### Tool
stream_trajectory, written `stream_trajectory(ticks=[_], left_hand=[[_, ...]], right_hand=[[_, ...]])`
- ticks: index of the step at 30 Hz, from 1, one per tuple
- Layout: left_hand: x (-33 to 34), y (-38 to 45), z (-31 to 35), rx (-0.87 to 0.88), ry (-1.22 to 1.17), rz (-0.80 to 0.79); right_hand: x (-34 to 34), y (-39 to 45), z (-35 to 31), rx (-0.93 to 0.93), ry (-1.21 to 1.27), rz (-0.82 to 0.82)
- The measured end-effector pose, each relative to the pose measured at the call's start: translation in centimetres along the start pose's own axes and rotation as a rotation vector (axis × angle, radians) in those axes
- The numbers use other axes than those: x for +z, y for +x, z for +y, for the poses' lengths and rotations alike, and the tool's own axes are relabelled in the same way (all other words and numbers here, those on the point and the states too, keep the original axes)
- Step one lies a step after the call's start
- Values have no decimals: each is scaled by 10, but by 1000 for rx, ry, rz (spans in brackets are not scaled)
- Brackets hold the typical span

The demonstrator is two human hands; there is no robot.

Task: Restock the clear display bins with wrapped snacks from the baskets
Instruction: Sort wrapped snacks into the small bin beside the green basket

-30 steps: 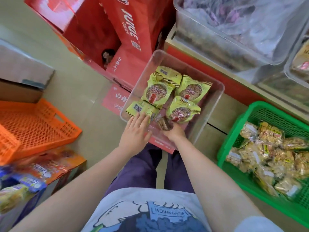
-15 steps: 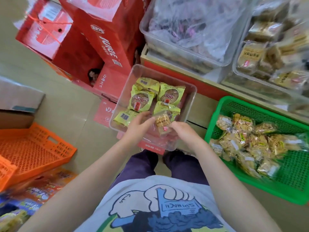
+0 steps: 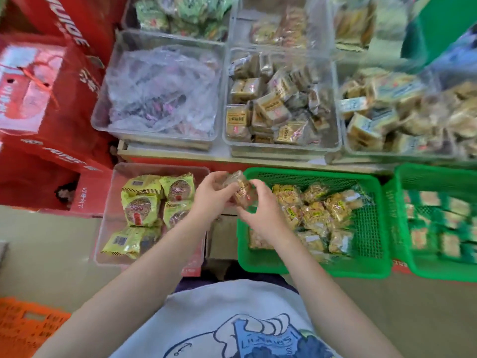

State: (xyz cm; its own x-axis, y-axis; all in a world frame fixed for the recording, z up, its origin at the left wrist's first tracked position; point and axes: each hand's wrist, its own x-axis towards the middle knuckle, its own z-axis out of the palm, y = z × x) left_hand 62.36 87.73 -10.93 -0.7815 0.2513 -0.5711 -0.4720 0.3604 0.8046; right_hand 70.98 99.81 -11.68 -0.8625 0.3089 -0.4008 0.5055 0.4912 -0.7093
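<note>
Your left hand and right hand both pinch one clear-wrapped brown snack, held in air between floor bin of yellow packs and green basket. Step: carrying piece to display. Next, likely: lift to shelf bin of matching brown packs, release over pile.

On the floor before me sits a green basket; left of it a clear bin, right a second green basket, behind it a shelf carrying clear bins.
</note>
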Motion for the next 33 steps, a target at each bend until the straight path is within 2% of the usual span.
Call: stream_trajectory(ticks=[3,6,9,11,13,16,21,23,27,28,31,33], left_hand=[[39,13,26,179,194,13],[64,35,46,486,554,99],[80,59,62,768,920,204],[87,74,65,776,1119,177],[92,83,62,711,1252,131],[98,86,57,652,1366,103],[102,88,55,607,1374,114],[103,87,56,608,1379,111],[106,85,56,616,1385,109],[106,85,56,613,1382,107],[106,86,55,627,1397,110],[105,85,54,618,1411,112]], right_hand=[[-42,8,23,30,33,140],[-88,22,42,66,115,273],[-130,42,48,9,126,464],[-148,58,49,-42,129,561],[-159,76,51,-72,68,633],[-162,100,55,-59,-103,605],[-145,117,70,-103,-460,495],[-142,116,72,-106,-485,518],[-135,106,79,-237,-543,655],[-133,103,79,-234,-540,626],[-123,100,83,-149,-514,390],[-119,101,85,-144,-571,325]])
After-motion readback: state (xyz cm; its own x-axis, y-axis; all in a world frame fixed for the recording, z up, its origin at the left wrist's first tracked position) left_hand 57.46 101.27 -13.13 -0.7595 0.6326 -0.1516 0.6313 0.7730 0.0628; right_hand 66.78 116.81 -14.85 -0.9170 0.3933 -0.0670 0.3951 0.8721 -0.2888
